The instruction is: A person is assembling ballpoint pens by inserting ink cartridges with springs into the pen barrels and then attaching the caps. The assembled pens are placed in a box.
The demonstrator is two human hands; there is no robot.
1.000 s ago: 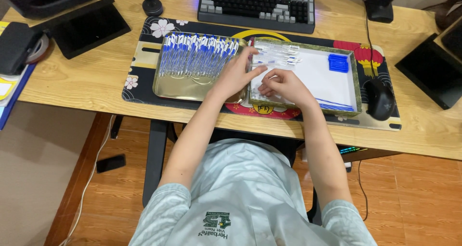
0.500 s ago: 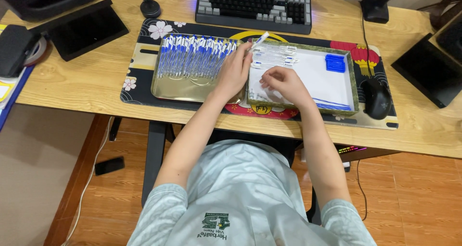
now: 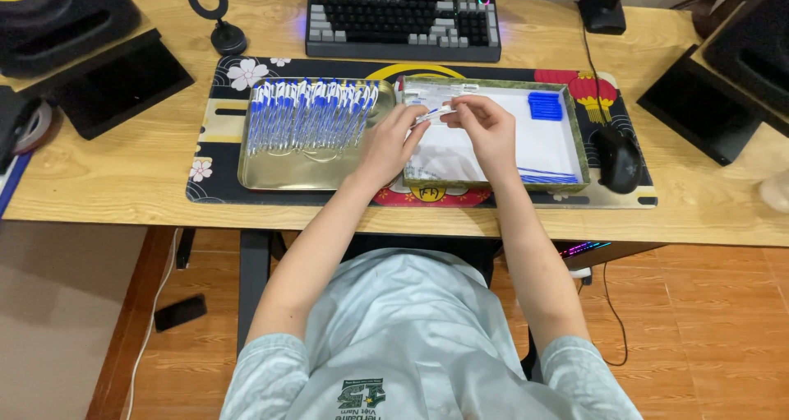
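Note:
My left hand (image 3: 393,145) and my right hand (image 3: 485,124) meet above the left part of a white-lined box tray (image 3: 575,153), both pinching one clear pen with blue parts (image 3: 432,114). A gold metal tray (image 3: 271,172) to the left holds several blue-and-clear pens (image 3: 308,116) lying side by side. In the box tray lie several thin blue refills (image 3: 546,174) along the front right, a cluster of small blue caps (image 3: 545,106) at the back right, and clear pen parts at the back left.
Both trays rest on a patterned desk mat (image 3: 215,132) on a wooden desk. A keyboard (image 3: 403,22) lies behind, a black mouse (image 3: 616,159) right of the box tray, dark tablets (image 3: 115,83) at both sides, and a small ring stand (image 3: 220,25) at back left.
Both hands lifted from low in the box tray and came together higher up, now holding a pen between them. The camera view shifted slightly.

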